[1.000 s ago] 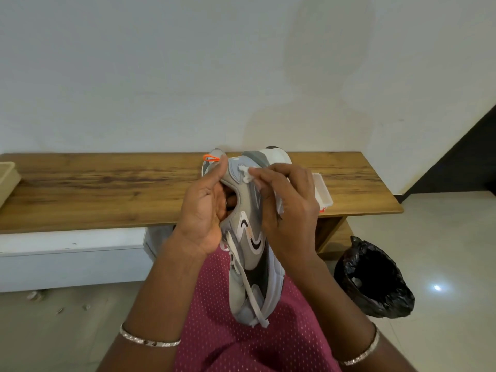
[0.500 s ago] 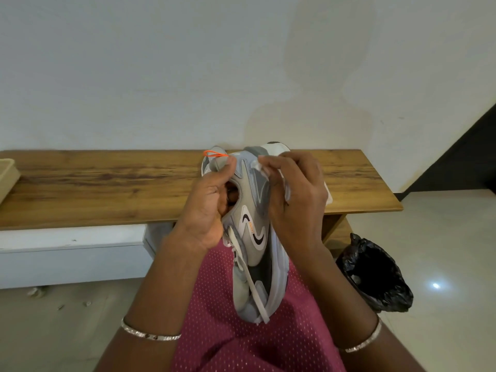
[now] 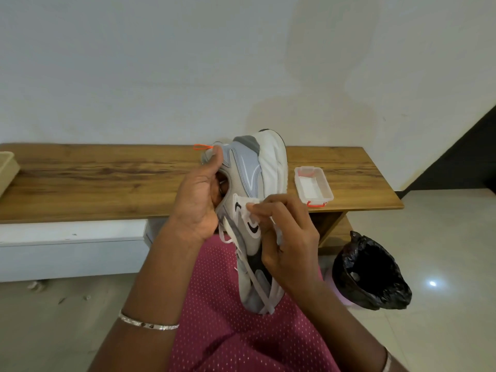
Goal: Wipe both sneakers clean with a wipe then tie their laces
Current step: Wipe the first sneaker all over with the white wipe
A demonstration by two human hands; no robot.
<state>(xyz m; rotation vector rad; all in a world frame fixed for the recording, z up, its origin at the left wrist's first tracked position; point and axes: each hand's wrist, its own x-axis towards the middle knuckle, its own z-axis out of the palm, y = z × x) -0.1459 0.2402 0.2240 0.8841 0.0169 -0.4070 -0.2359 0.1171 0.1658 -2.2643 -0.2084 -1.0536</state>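
Grey sneaker (image 3: 248, 181) stands heel-up over your lap, your left hand (image 3: 198, 205) gripping its collar while your right hand (image 3: 288, 245) pinches the wipe (image 3: 251, 208) against its side panel. This looks like the wiping step; next, work toward the toe, minding the loose laces (image 3: 256, 287).

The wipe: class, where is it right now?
Head view, centre: the wipe is pinched in the right hand, pressed against the sneaker, left of the plastic box.
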